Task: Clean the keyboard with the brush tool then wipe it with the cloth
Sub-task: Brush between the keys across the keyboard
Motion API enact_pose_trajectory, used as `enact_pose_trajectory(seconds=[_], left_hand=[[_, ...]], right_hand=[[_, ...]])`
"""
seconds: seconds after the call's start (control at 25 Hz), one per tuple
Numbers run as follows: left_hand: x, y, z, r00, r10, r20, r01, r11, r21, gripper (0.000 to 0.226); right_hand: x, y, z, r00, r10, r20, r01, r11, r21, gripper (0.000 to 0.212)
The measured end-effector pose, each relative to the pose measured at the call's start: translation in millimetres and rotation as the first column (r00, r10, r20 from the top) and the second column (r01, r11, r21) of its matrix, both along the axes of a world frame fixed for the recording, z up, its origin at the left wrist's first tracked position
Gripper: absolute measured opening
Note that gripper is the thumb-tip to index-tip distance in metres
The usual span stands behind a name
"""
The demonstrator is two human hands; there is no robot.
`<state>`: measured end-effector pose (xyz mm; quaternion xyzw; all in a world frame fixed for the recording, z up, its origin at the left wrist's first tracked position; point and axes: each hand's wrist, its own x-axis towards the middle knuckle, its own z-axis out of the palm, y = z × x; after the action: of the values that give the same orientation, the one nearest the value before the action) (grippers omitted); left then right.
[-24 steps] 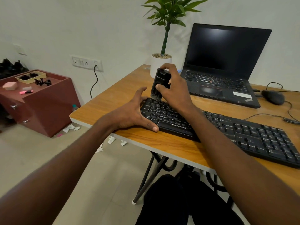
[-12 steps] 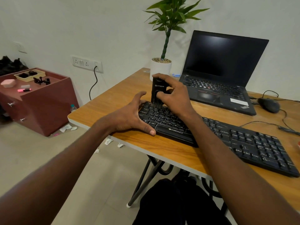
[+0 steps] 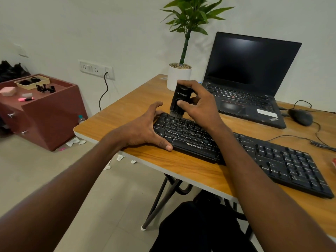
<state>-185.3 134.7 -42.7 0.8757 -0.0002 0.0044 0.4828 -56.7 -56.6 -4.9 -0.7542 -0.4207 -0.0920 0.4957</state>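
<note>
A black keyboard lies slantwise on the wooden desk. My right hand grips a black brush tool upright, thumb on its front, bristles down on the keys at the keyboard's far left corner. My left hand rests spread over the keyboard's left end, thumb along its front edge, fingers at the far corner. No cloth shows in this view.
An open black laptop stands behind the keyboard, a potted plant to its left, a wired mouse to its right. A red-brown cabinet with small items stands left on the floor. Paper scraps lie under the desk edge.
The brush has tilted and shifted slightly along the far left keys while my left hand has stayed on the keyboard's end. The view has shifted a little.
</note>
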Motion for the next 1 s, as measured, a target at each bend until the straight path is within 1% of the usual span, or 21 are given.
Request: enact_pose_trajectory(seconds=[0.08, 0.24, 0.32, 0.4, 0.48, 0.6, 0.68, 0.76, 0.84, 0.92, 0.96, 1.0], left_hand=[[-0.4, -0.8, 0.6, 1.0, 0.001, 0.001, -0.001, 1.0, 0.002, 0.149], [-0.8, -0.9, 0.3, 1.0, 0.001, -0.005, -0.001, 1.0, 0.016, 0.146], [0.1, -1.5, 0.3, 1.0, -0.004, -0.007, 0.005, 1.0, 0.024, 0.145], [0.9, -0.6, -0.5, 1.0, -0.005, -0.007, 0.005, 1.0, 0.016, 0.145], [0.6, 1.0, -1.6, 1.0, -0.008, -0.006, 0.008, 1.0, 0.017, 0.146], [0.5, 2.2, -2.0, 1.0, -0.013, -0.01, 0.013, 0.999, 0.03, 0.147], [0.7, 2.5, -2.5, 1.0, -0.01, -0.009, 0.01, 1.0, 0.026, 0.145], [0.7, 1.5, -2.1, 1.0, -0.004, -0.001, 0.004, 1.0, 0.029, 0.144], [0.9, 0.5, -1.7, 1.0, 0.001, 0.001, -0.001, 0.999, 0.037, 0.144], [1.1, 0.6, -2.0, 1.0, 0.005, -0.002, -0.005, 0.999, 0.035, 0.144], [1.5, 0.9, -2.3, 1.0, 0.004, -0.001, -0.004, 0.999, 0.036, 0.144], [1.7, 0.9, -2.4, 1.0, 0.003, 0.0, -0.004, 0.999, 0.038, 0.145]], right_hand=[[-0.6, 0.2, 0.1, 0.998, 0.056, -0.019, -0.056, 0.998, -0.014, 0.056], [3.6, -5.0, 1.0, 0.999, -0.033, -0.009, 0.033, 0.999, -0.008, 0.054], [3.7, -7.1, -0.3, 0.998, 0.016, -0.058, -0.015, 1.0, 0.022, 0.055], [5.7, -11.8, 0.7, 0.993, 0.078, -0.093, -0.078, 0.997, 0.002, 0.056], [10.4, -19.4, 5.1, 0.992, 0.058, -0.11, -0.063, 0.997, -0.036, 0.053], [12.5, -18.2, 5.3, 0.997, -0.012, -0.074, 0.009, 0.999, -0.034, 0.054], [5.8, -8.4, 2.6, 0.997, 0.038, -0.063, -0.038, 0.999, -0.005, 0.056], [3.9, -4.0, 1.2, 0.997, 0.057, -0.058, -0.06, 0.998, -0.036, 0.058], [8.3, -8.9, 5.3, 0.999, -0.025, -0.044, 0.022, 0.997, -0.068, 0.055], [13.3, -13.5, 6.8, 0.988, -0.153, -0.008, 0.152, 0.986, -0.07, 0.054], [13.4, -13.3, 5.6, 0.983, -0.183, 0.004, 0.183, 0.982, -0.054, 0.055], [11.8, -10.6, 3.9, 0.984, -0.175, 0.005, 0.175, 0.984, -0.03, 0.056]])
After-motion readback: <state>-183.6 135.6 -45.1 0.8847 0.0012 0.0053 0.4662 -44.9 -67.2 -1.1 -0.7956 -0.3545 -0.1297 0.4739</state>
